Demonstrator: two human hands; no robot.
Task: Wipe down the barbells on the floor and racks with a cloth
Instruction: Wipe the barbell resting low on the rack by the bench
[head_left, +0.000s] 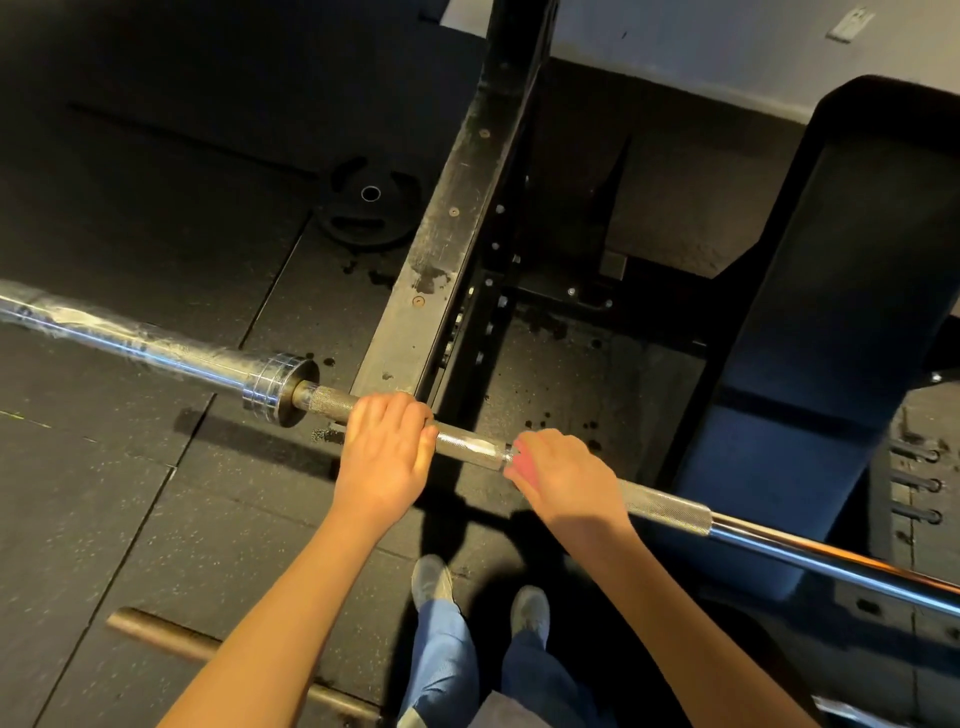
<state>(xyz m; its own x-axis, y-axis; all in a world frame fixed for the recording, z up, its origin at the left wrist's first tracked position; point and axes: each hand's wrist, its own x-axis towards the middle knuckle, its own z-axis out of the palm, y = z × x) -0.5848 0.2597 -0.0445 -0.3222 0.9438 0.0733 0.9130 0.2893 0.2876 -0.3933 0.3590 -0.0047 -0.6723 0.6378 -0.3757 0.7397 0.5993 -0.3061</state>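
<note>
A chrome barbell (470, 444) runs across the view from the far left down to the right, raised above the floor. My left hand (384, 452) grips its knurled shaft just right of the collar (280, 387). My right hand (563, 480) grips the shaft further right, with a bit of pink cloth (522, 467) showing under its fingers. The sleeve (130, 335) to the left looks wrapped in clear film.
A black rack upright (457, 208) stands behind the bar. A dark padded bench (831, 312) fills the right side. A black weight plate (369, 205) lies on the rubber floor. Another bar (166, 634) lies on the floor at lower left. My feet (483, 597) are below the bar.
</note>
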